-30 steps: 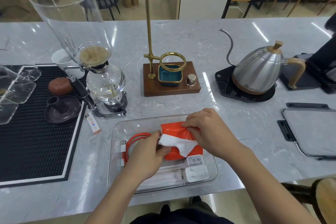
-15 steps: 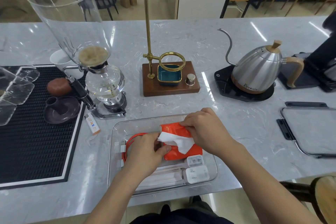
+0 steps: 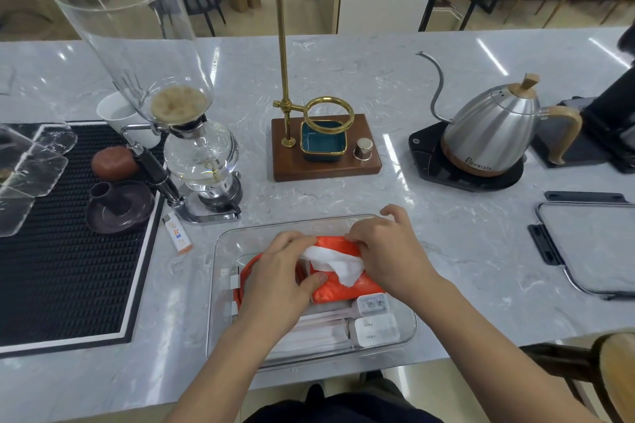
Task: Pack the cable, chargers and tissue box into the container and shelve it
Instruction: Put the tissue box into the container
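Both hands are inside the clear container [image 3: 220, 288], which sits at the near edge of the marble worktop [image 3: 395, 203].

Left hand [image 3: 275, 282]: its grip is curled over the left end of the orange tissue pack [image 3: 343, 288], with the thumb pressed on the pack's front face and the fingers on its top edge by the loose white tissue [image 3: 338, 263].

Right hand [image 3: 388, 251]: its grip is curled over the pack's top right end, fingertips pinching at the opening where the tissue sticks out. One finger is lifted off.

The tissue pack lies in the far half of the container, tilted slightly. The orange cable [image 3: 247, 271] is coiled in the left part of the container, mostly hidden under the left hand. The two white chargers [image 3: 374, 319] sit side by side in the near right corner, just in front of the pack. Some flat white sleeves or packets lie along the near wall to the left of the chargers; I can't tell what they are.

The container lid [image 3: 591, 244], with black clips, lies on the worktop well to the right. Elsewhere on the worktop:
- A glass siphon brewer [image 3: 192, 154] is at far left.
- A lighter [image 3: 178, 233] lies in front of the brewer.
- A brass dripper stand [image 3: 323, 144] on a wooden base is straight ahead.
- A steel kettle [image 3: 491, 134] sits on a black base at far right.
- A black ribbed mat [image 3: 62, 271] is on the left.
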`<control>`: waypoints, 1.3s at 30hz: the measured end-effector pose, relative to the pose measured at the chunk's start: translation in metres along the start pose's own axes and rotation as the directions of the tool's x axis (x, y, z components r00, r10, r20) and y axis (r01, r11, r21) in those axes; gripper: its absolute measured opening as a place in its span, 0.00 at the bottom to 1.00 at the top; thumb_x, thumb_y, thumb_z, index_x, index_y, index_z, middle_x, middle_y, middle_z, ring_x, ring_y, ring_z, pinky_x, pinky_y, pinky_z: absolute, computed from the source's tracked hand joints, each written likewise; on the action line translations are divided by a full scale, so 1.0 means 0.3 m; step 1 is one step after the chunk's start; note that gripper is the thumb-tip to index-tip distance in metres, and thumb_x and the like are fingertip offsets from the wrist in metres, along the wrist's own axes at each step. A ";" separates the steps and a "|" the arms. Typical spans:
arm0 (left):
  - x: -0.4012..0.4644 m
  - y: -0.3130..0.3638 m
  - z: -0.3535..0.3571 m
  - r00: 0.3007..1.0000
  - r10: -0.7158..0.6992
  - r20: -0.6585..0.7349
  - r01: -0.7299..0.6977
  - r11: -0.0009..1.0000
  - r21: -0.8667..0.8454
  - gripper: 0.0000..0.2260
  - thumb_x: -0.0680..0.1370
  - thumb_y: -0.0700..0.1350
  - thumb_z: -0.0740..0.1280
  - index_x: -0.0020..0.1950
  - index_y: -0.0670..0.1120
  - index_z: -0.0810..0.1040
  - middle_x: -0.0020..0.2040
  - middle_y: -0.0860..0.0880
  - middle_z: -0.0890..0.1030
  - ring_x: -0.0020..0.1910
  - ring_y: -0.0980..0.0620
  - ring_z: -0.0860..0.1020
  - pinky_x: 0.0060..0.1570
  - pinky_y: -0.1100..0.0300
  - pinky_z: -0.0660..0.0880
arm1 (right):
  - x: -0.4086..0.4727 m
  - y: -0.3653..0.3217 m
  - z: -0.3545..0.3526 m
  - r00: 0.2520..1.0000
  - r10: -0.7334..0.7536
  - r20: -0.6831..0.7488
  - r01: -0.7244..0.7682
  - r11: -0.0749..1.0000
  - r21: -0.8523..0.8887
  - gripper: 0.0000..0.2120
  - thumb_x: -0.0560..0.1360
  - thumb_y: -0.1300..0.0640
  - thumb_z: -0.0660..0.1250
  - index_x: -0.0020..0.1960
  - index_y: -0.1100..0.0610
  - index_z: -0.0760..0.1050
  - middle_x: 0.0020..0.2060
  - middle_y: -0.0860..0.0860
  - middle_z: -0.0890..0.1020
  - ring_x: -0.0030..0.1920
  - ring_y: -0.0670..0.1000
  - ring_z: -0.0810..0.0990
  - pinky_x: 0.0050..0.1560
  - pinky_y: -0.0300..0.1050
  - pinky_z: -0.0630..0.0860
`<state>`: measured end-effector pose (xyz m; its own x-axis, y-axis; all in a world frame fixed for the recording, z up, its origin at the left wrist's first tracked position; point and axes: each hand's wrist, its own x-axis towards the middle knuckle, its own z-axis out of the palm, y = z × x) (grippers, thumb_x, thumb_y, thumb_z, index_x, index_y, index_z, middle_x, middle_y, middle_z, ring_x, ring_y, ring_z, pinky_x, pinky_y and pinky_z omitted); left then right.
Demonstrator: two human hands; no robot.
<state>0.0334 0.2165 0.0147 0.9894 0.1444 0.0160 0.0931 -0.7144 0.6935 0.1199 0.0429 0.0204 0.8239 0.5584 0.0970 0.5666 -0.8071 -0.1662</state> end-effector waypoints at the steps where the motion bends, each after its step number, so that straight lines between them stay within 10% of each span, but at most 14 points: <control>1: 0.000 0.001 -0.001 1.000 0.012 0.000 -0.012 1.000 0.007 0.21 0.69 0.46 0.77 0.61 0.53 0.79 0.57 0.63 0.73 0.53 0.61 0.75 0.51 0.64 0.71 | -0.007 0.007 -0.003 1.000 -0.008 -0.024 0.009 1.000 0.021 0.17 0.63 0.72 0.67 0.38 0.51 0.83 0.34 0.45 0.84 0.38 0.48 0.81 0.63 0.46 0.57; 11: 0.023 -0.010 -0.017 0.981 0.100 0.164 -0.122 0.984 0.128 0.25 0.71 0.52 0.75 0.67 0.52 0.76 0.66 0.59 0.72 0.65 0.57 0.69 0.61 0.69 0.60 | -0.087 -0.004 -0.099 0.979 -0.049 0.197 0.042 0.998 0.036 0.07 0.76 0.53 0.64 0.49 0.47 0.80 0.46 0.43 0.82 0.54 0.43 0.77 0.73 0.44 0.39; 39: 0.036 0.020 -0.026 0.976 0.090 0.199 -0.139 0.959 0.248 0.23 0.72 0.56 0.72 0.66 0.54 0.75 0.64 0.57 0.76 0.62 0.55 0.71 0.59 0.60 0.69 | -0.088 -0.027 -0.057 0.981 0.002 0.194 -0.008 0.999 0.031 0.11 0.72 0.57 0.67 0.53 0.49 0.81 0.52 0.44 0.81 0.58 0.46 0.77 0.76 0.42 0.42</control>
<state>0.0437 0.2191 0.0246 0.9960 -0.0597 -0.0659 -0.0205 -0.8749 0.4838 0.0939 0.0315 0.0360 0.8066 0.5834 -0.0953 0.5590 -0.8052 -0.1976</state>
